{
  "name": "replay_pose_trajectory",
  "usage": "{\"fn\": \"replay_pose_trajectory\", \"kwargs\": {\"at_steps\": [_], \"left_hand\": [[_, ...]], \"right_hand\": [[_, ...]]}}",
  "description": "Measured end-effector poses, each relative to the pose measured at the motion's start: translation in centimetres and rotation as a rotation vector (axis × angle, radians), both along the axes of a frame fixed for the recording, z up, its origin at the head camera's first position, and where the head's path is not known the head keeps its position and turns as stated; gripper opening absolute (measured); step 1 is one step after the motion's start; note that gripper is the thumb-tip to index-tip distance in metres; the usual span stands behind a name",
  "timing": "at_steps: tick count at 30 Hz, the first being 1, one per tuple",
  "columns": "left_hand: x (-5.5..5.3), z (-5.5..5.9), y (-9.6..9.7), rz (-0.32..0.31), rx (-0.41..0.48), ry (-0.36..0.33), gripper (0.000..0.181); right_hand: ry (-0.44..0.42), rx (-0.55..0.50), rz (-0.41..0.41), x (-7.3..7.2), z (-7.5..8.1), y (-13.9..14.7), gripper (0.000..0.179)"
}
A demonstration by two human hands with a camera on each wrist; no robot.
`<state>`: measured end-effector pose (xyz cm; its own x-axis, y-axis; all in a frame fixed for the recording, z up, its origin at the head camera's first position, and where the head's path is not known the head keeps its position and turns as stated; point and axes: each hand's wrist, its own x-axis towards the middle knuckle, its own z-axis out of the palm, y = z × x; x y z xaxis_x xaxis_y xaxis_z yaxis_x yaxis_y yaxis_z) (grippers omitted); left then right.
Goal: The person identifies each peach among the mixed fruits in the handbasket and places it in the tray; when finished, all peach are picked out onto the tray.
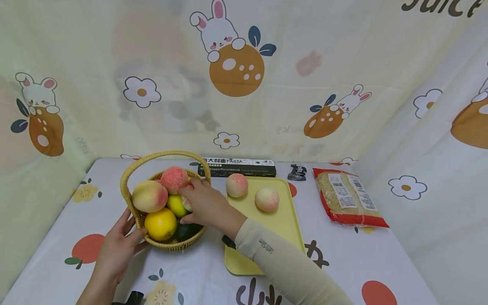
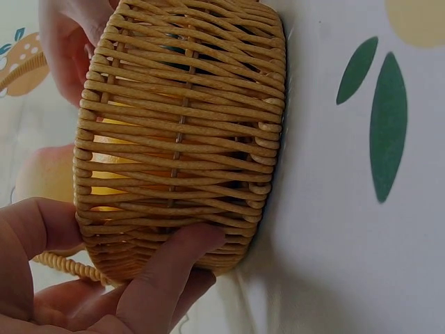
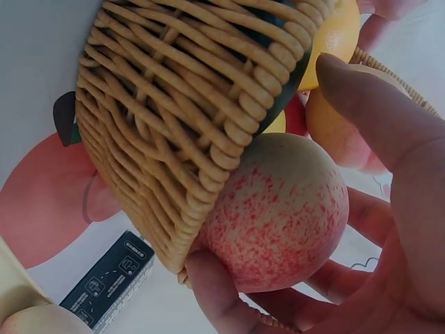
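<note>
A woven basket (image 1: 173,245) with an arched handle stands at the table's left, filled with fruit. My left hand (image 1: 118,248) grips its left side, with a finger along the weave in the left wrist view. Over the basket's right side, my right hand (image 1: 211,205) holds a speckled pink-and-white peach (image 3: 278,216) at the rim, its fingers curled around it. Also in the basket are a large peach (image 1: 150,196), a red-pink peach (image 1: 174,179), an orange-yellow fruit (image 1: 161,224), a yellow fruit (image 1: 177,206) and a dark green one (image 1: 187,232), partly hidden.
Right of the basket lies a yellow tray (image 1: 282,220) bearing two peaches, one a pale peach (image 1: 267,199). Behind it is a black pasta box (image 1: 237,168). A small black packet (image 1: 297,173) and a red-edged bag (image 1: 348,199) lie farther right. A patterned curtain (image 1: 171,123) hangs behind.
</note>
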<state>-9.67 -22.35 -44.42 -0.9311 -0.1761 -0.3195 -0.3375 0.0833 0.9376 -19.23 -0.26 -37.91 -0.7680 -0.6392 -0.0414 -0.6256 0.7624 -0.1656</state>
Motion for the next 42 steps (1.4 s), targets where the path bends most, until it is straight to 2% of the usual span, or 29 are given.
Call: {"fn": "replay_pose_trajectory", "kwargs": {"at_steps": [17,26,33,42], "left_hand": [[-0.21,-0.32,-0.12,0.003,-0.019,0.000,0.092],[-0.19,0.03,0.00,0.002,-0.026,-0.005,0.091],[-0.05,0.21,0.12,-0.001,-0.021,-0.004,0.092],[-0.03,0.24,0.09,-0.002,-0.015,-0.001,0.092]], "right_hand": [[0.031,0.001,-0.025,0.18,-0.10,-0.33,0.078],[0.023,-0.035,-0.030,0.36,0.09,-0.18,0.076],[0.046,-0.026,-0.031,0.24,-0.15,-0.10,0.078],[0.075,-0.030,-0.018,0.28,-0.39,0.03,0.069]]}}
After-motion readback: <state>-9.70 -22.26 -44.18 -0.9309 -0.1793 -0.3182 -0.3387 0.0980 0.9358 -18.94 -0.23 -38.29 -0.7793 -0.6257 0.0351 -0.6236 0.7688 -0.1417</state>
